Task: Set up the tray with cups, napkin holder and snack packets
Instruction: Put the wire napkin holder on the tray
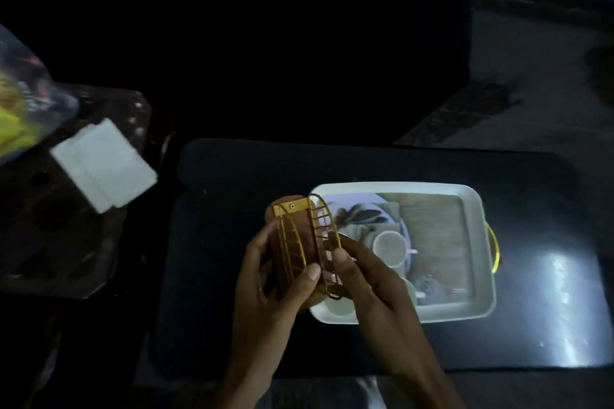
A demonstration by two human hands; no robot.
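**Q:** Item one, and where is it?

**A:** Gold wire napkin holder with a brown wooden base [304,246]. It is held in both hands over the near-left corner of the white rectangular plastic tray [478,209] and is not yet set down. The slot faces up toward the camera. The long axis runs away from the person, with the far end leaning slightly left.

**Q:** Fingers?

**A:** Left hand [272,279]: curled round the base from behind, thumb [310,272] pressed on the left wire panel. Right hand [365,276]: fingers [342,256] pinching the right wire panel toward its near end.

**Q:** Tray contents?

**A:** Two white ceramic cups. One [388,247] sits just right of the holder, the other is nearer and partly hidden behind the right hand. There is a leaf-patterned liner, and its plain brown part shows across the right half.

**Q:** Which way does the holder go, then?

**A:** Rightward and away, by my judgement. The cups lie between the holder and the plain brown part, so it likely has to pass above them. The right hand is the nearer one.

**Q:** Remaining stock?

**A:** Stack of white square paper napkins [103,164] on a dark brown side surface [50,242], well apart to the left and nearer the left hand. Blurred clear-and-yellow snack packet [20,100] at the far left edge. The black glossy counter [548,309] carries the tray.
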